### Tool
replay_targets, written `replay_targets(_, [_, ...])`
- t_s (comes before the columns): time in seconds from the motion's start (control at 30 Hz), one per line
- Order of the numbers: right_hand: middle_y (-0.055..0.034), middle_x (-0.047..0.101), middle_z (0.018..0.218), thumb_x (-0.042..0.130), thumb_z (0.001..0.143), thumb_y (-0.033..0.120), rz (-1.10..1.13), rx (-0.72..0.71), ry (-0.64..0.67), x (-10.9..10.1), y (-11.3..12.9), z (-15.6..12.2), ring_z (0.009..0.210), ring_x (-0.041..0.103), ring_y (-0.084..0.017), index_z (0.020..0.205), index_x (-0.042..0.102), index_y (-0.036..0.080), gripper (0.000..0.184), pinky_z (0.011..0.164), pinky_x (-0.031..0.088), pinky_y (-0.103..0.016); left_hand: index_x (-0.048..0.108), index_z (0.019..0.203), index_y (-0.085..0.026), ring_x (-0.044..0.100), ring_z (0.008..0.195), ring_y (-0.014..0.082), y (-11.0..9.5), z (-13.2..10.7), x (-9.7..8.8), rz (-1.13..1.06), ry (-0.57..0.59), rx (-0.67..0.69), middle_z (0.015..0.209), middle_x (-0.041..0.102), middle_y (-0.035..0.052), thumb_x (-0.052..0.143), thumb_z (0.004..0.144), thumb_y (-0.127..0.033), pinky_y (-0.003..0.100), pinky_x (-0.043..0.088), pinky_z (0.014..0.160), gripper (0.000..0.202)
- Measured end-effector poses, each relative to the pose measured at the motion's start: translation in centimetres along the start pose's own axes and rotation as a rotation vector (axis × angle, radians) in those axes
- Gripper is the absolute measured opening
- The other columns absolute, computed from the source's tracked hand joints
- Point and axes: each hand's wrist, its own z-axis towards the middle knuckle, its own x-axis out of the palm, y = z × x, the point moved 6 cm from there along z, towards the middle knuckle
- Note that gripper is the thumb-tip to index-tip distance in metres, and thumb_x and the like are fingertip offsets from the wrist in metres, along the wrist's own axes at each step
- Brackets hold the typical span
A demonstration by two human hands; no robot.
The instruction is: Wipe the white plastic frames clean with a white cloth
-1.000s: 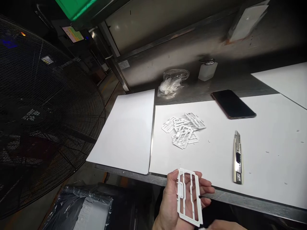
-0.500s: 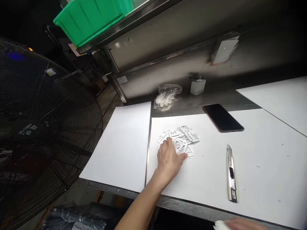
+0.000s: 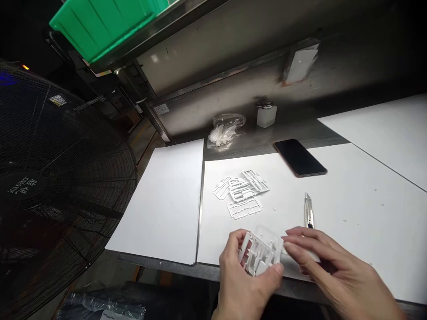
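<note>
My left hand (image 3: 242, 278) holds a white plastic frame part (image 3: 260, 252) by its edges, near the front edge of the bench. My right hand (image 3: 328, 266) is beside it on the right, fingers stretched toward the part's right edge and touching it; something white may lie under those fingers, hard to tell. A small pile of the same white frame parts (image 3: 242, 191) lies on the white sheet (image 3: 350, 209) beyond my hands. A utility knife (image 3: 309, 211) lies on the sheet just past my right fingers.
A black phone (image 3: 299, 158) lies at the sheet's far edge. A stack of white paper (image 3: 167, 200) sits to the left. A plastic bag (image 3: 224, 130) and a small white bottle (image 3: 266, 114) stand by the back wall. A large black fan (image 3: 56, 191) fills the left; a green bin (image 3: 103, 22) is overhead.
My left hand has left the pile and drawn back to the bench's front edge with a frame part. My right hand has come up from below to the part.
</note>
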Motion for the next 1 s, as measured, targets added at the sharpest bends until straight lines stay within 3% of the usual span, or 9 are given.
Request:
replay_targets(0.07, [-0.0059,0.069,0.093,0.064,0.079,0.064,0.049,0.009,0.075,0.7,0.9,0.7,0.081,0.069,-0.022,0.075,0.075,0.024,0.041,0.064,0.058,-0.02,0.058,0.103,-0.015,0.053,0.068,0.0143,0.6,-0.7,0.1,-0.04,-0.004,0.006,0.083,0.065,0.0041,0.077,0.064,-0.025,0.026,0.044,0.065,0.045])
replay_targets(0.13, [-0.0057,0.068,0.091,0.064,0.08,0.061,0.112,0.041,0.154,1.1,1.2,1.0,0.078,0.068,-0.02,0.072,0.074,0.023,0.04,0.062,0.056,-0.019,0.061,0.107,-0.013,0.052,0.067,0.013,1.4,-0.7,-0.2,-0.218,0.024,-0.012,0.086,0.065,0.0052,0.077,0.065,-0.033,0.025,0.043,0.065,0.049])
replay_targets(0.3, [-0.0055,0.067,0.078,0.062,0.08,0.062,0.227,0.101,0.323,1.5,0.8,1.3,0.066,0.065,-0.019,0.06,0.07,0.021,0.046,0.058,0.056,-0.021,0.067,0.104,-0.005,0.063,0.072,0.0199,4.0,-0.6,-0.2,-0.718,0.169,-0.389,0.088,0.068,0.0117,0.05,0.081,-0.045,0.029,0.044,0.065,0.049])
replay_targets(0.4, [-0.0052,0.065,0.077,0.058,0.084,0.062,0.267,0.127,0.401,2.2,0.3,0.9,0.066,0.063,-0.019,0.06,0.068,0.021,0.049,0.061,0.056,-0.025,0.069,0.097,-0.005,0.067,0.064,0.0221,4.3,-0.9,0.6,-0.766,0.306,-0.452,0.079,0.07,0.0131,0.039,0.084,-0.048,0.029,0.045,0.061,0.053])
replay_targets(0.53, [-0.0041,0.065,0.085,0.05,0.09,0.06,0.286,0.162,0.457,3.4,-0.7,0.2,0.074,0.065,-0.021,0.073,0.07,0.022,0.046,0.069,0.056,-0.029,0.068,0.094,-0.007,0.063,0.055,0.0193,4.6,-1.0,1.4,-0.768,0.343,-0.442,0.069,0.069,0.0123,0.034,0.088,-0.052,0.027,0.042,0.053,0.057])
replay_targets(0.63, [-0.0019,0.064,0.082,0.048,0.093,0.057,0.258,0.165,0.469,4.0,-0.9,-0.1,0.073,0.064,-0.019,0.076,0.067,0.023,0.043,0.068,0.054,-0.026,0.068,0.091,-0.006,0.061,0.054,0.0186,5.0,-1.2,1.7,-0.772,0.341,-0.485,0.07,0.069,0.0135,0.033,0.089,-0.057,0.025,0.037,0.047,0.062])
replay_targets(0.77, [-0.0002,0.061,0.077,0.05,0.093,0.056,0.171,0.109,0.422,4.0,-0.3,-0.2,0.067,0.062,-0.015,0.07,0.064,0.024,0.042,0.06,0.052,-0.021,0.069,0.089,-0.006,0.062,0.058,0.019,5.5,-1.3,1.5,-0.845,0.277,-0.554,0.065,0.067,0.0121,0.039,0.088,-0.059,0.027,0.041,0.056,0.061])
replay_targets(0.9, [-0.0015,0.059,0.08,0.055,0.089,0.058,0.022,-0.031,0.324,3.6,0.6,-0.1,0.059,0.059,-0.014,0.073,0.065,0.024,0.039,0.054,0.049,-0.024,0.069,0.09,-0.006,0.061,0.058,0.0182,5.5,-1.1,1.2,-0.861,0.287,-0.499,0.065,0.067,0.0106,0.049,0.085,-0.057,0.028,0.041,0.057,0.055])
replay_targets(1.0, [-0.0026,0.057,0.081,0.051,0.09,0.062,-0.108,-0.208,0.267,3.6,1.8,-0.1,0.054,0.058,-0.013,0.078,0.066,0.023,0.043,0.046,0.047,-0.023,0.069,0.087,-0.009,0.059,0.056,0.0131,5.8,-0.8,0.6,-0.856,0.202,-0.491,0.064,0.066,0.0058,0.07,0.07,-0.042,0.022,0.038,0.054,0.037])
